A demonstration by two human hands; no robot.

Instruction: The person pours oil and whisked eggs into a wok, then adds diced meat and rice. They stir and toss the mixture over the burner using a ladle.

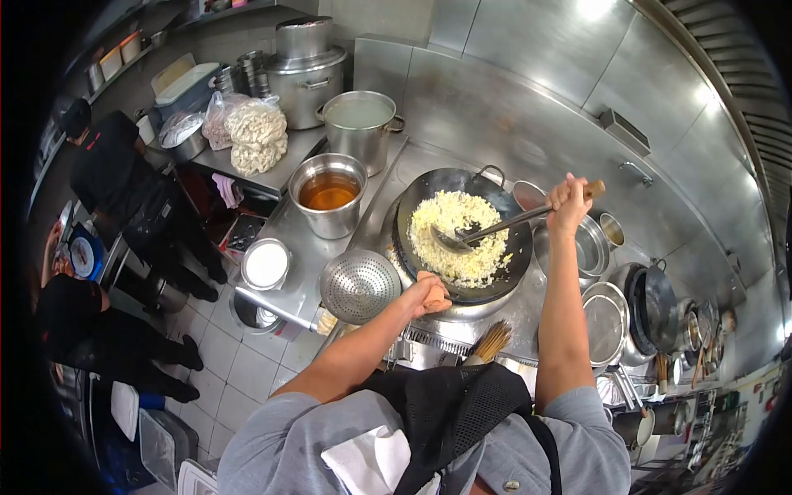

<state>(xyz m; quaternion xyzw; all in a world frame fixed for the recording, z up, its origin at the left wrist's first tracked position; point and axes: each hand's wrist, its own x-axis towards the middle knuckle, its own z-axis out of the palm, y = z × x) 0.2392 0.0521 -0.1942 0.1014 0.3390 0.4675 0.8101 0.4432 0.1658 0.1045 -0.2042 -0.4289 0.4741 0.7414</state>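
A dark wok (520, 260) sits on the stove, with yellow and white food like fried rice (437, 213) spread inside it. My left hand (425, 297) grips an orange cloth (435, 304) at the wok's near left edge. The wok edge under the cloth is hidden. In my right hand (568, 205), raised at the wok's right, is the wooden-ended handle of a metal ladle (451, 241). The ladle's bowl rests in the food. A perforated strainer (360, 285) lies just left of my left hand.
Left of the wok stand a pot of amber liquid (330, 191), a tall pot (358, 115) and a container of white contents (266, 264). A bamboo brush (488, 342) is in front. Strainers (605, 322) lie right. Two people in black (124, 177) stand far left.
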